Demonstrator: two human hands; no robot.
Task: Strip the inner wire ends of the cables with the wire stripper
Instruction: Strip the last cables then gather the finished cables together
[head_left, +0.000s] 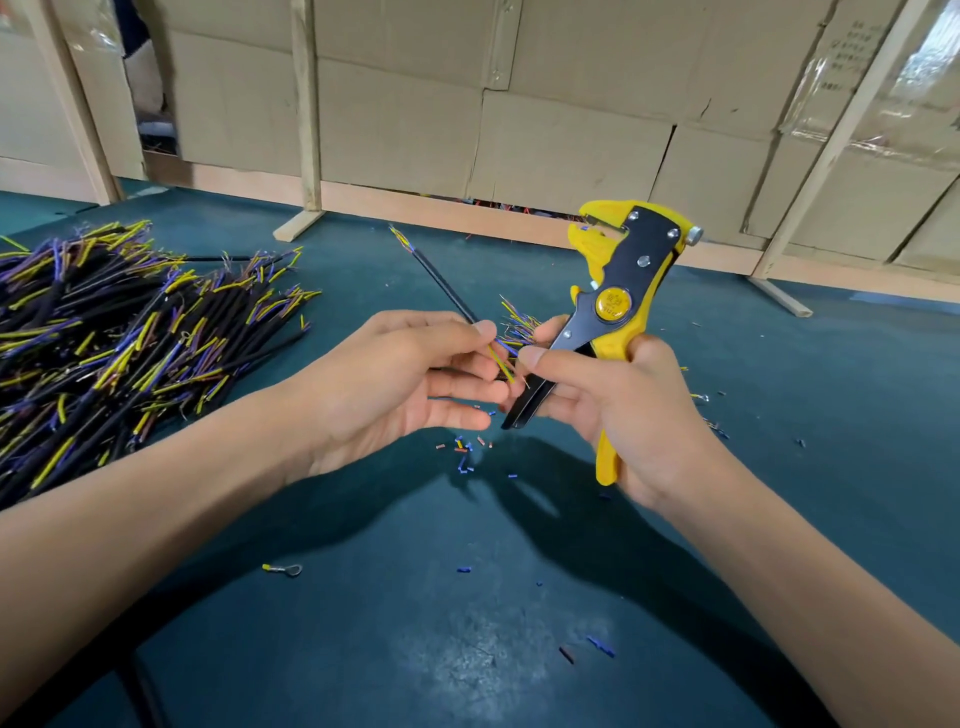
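Forearms nearest, over dark teal tabletop (363, 649). Left hand (405, 384) pinches short black cable (447, 286) w/ yellow/blue inner wires; right hand (618, 405) wraps yellow-black wire stripper (618, 291), head up, not on wire. Insulation snippets (465, 452) mid-top suggest some stripped; big cable heap (119, 332) at left edge, status unclear.

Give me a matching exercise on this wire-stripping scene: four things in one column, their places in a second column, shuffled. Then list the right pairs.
Things:
1. yellow and black wire stripper
2. single black-sheathed cable
3. big heap of black cables with yellow and purple inner wires
4. small yellow-sleeved ring terminal

Places:
A. lying alone on the dark teal table mat, near the person
B. held in the left hand
C. piled on the mat at far left
D. held upright in the right hand

Pairs: 1-D, 2-B, 3-C, 4-A
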